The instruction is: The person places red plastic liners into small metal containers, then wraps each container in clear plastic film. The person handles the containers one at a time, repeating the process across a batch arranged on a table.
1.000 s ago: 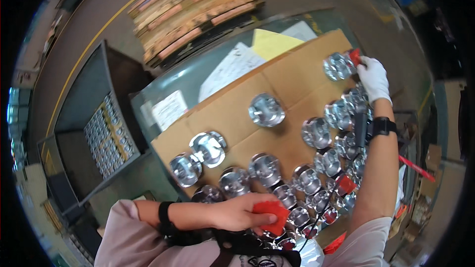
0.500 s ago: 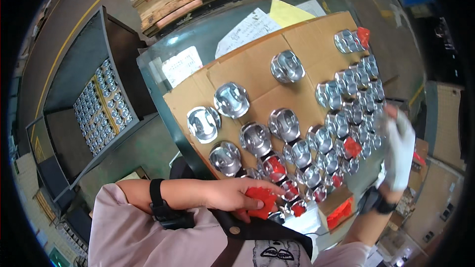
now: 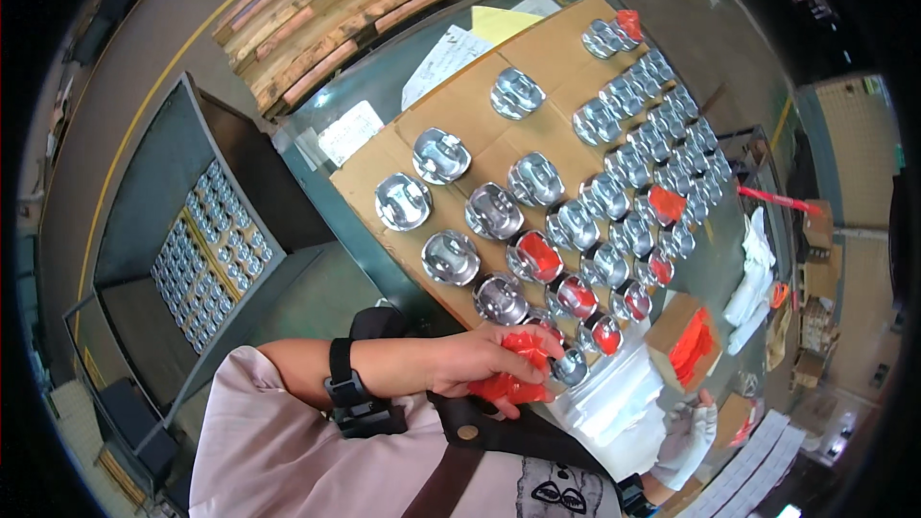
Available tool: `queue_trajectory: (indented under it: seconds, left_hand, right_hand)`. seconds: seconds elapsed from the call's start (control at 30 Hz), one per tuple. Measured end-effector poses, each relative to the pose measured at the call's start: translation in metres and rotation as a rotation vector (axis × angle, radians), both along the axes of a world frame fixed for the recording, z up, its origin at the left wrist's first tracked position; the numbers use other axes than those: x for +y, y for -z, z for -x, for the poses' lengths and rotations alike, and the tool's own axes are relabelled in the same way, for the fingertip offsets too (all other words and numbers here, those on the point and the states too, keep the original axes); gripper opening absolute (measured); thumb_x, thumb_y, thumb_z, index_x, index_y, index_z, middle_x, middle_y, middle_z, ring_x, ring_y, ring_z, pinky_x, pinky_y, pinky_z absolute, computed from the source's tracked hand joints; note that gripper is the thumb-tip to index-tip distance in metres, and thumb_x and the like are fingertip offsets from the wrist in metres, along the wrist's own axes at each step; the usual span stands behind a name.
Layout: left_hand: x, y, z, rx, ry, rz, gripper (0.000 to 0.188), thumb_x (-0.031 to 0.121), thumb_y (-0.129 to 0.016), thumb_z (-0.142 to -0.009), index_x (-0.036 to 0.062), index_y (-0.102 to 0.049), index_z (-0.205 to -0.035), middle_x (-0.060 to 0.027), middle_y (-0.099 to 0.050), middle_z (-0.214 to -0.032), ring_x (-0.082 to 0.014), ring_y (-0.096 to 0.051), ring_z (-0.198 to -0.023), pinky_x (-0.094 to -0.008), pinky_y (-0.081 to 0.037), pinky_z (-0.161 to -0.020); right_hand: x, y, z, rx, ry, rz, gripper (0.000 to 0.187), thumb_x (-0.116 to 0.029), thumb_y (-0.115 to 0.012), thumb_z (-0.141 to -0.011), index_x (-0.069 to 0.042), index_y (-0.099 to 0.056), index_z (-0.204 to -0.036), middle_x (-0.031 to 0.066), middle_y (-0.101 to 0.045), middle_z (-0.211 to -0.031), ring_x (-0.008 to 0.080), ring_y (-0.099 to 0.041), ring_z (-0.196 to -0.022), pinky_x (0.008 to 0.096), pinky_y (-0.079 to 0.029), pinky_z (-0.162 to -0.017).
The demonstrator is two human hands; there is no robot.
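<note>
My left hand is closed around a bunch of thin red plastic pieces at the near edge of the table. Just beyond its fingers stand shiny metal engine pistons, several with red pieces in or on them. More pistons form close rows on a brown cardboard sheet; a few stand apart at its left. In a white glove with bare fingertips, my right hand is low at the right, fingers loosely bent and apart, with nothing visible in them. Nearest to it is a small cardboard box holding red pieces.
Left of the table, a dark metal bin holds many pistons. Wooden pallets lie beyond the table. White sheeting covers the near right corner. White cloths hang at the right; papers lie along the far edge.
My right hand has moved from beside the piston rows down toward me, past the small box. My left hand still grips the red pieces, now turned slightly. The view has shifted.
</note>
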State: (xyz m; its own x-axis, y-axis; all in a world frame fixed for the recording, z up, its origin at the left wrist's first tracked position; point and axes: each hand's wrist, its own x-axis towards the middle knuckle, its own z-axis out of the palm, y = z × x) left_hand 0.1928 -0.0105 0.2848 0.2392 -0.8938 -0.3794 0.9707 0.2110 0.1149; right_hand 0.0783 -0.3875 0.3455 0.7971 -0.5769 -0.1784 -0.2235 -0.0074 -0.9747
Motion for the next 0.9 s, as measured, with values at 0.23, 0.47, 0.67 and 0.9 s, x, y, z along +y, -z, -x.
queue_trajectory:
  seconds: [0.23,0.47,0.67,0.9]
  left_hand:
    - [-0.032,0.0,0.026,0.049,0.003,-0.104,0.018,0.007,-0.061,-0.09,0.0118,-0.053,-0.105,-0.0065,-0.055,-0.094,-0.0181,-0.061,-0.082,-0.0236,-0.042,-0.046]
    - [-0.112,-0.003,0.051,-0.028,0.209,-0.287,0.02,0.007,-0.055,-0.094,0.0087,-0.056,-0.114,-0.0098,-0.06,-0.098,-0.0203,-0.061,-0.079,-0.0266,-0.044,-0.049]
    - [-0.254,-0.016,0.0,-0.455,0.342,-0.421,0.014,0.012,-0.059,-0.093,0.0106,-0.057,-0.107,-0.0023,-0.059,-0.08,-0.0124,-0.059,-0.067,-0.0249,-0.044,-0.048]
    - [-0.476,0.064,-0.025,-0.958,0.156,-0.751,0.066,0.042,-0.073,-0.078,0.0109,-0.046,-0.129,-0.0143,-0.054,-0.109,-0.0245,-0.057,-0.095,-0.0366,-0.047,-0.078]
  right_hand:
    - [0.012,-0.002,0.033,0.005,0.073,0.095,0.019,-0.009,-0.058,-0.094,-0.001,-0.064,-0.109,0.0078,-0.065,-0.087,0.0149,-0.062,-0.073,0.0281,-0.053,-0.067]
    - [-0.034,0.014,0.107,0.014,0.183,0.0,0.018,-0.008,-0.055,-0.095,-0.002,-0.065,-0.109,0.0107,-0.066,-0.088,0.0174,-0.062,-0.074,0.0289,-0.052,-0.067]
    - [-0.089,0.03,0.184,0.033,0.358,-0.052,0.017,-0.005,-0.054,-0.094,-0.002,-0.065,-0.107,0.0095,-0.066,-0.086,0.0152,-0.062,-0.071,0.0264,-0.051,-0.065]
    - [-0.157,0.075,0.219,0.114,0.364,-0.125,0.015,-0.008,-0.055,-0.095,-0.005,-0.065,-0.105,0.0086,-0.066,-0.087,0.0148,-0.063,-0.072,0.0268,-0.053,-0.063]
